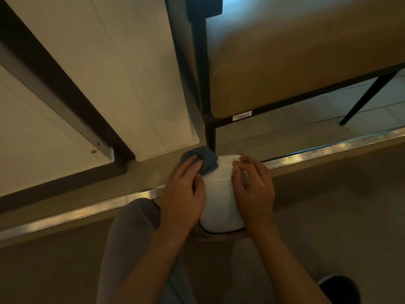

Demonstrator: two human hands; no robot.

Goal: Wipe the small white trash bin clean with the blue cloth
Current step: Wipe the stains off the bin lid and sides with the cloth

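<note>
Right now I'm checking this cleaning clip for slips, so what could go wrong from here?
The white bin looks glossy and is only braced between the left hand and right hand, so it might slip or roll. The blue cloth is bunched at the far end under the left fingers, so much of the bin may stay unwiped.

White panelled door at left, crossed by a dark bar. Tan cushioned seat on black frame at upper right, slanted leg over pale tiles. Ribbed metal threshold strip across floor.
</note>
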